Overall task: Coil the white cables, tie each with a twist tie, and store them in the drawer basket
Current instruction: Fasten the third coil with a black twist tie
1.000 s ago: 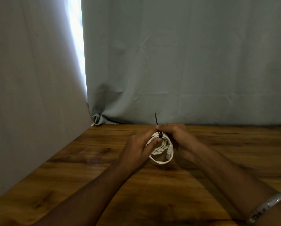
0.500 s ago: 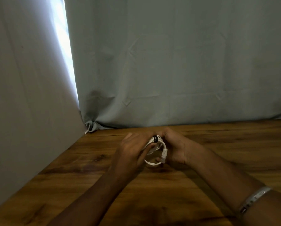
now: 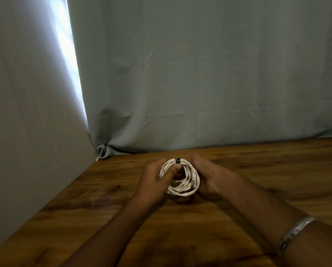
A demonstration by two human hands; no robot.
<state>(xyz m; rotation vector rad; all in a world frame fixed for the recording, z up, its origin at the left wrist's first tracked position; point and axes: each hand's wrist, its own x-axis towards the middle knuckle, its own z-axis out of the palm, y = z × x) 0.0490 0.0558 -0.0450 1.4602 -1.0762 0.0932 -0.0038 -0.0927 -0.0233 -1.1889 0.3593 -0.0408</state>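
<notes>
Holding a coiled white cable (image 3: 180, 179) upright just above the table (image 3: 257, 170), left hand (image 3: 155, 179) curls round its left side, thumb through the loop; right hand (image 3: 205, 176) cups the right side. Black tie (image 3: 177, 160) wraps the top. Risk: tie slackens, loops spring apart. Basket not visible.

One coiled white cable (image 3: 182, 178) is seen, bound by one black tie (image 3: 177, 160). Two hands are counted, the left hand (image 3: 153, 179) and the right hand (image 3: 205, 176). One metal bangle (image 3: 294, 231), one wooden table (image 3: 267, 170) and two curtains (image 3: 200, 74) are shown.
</notes>
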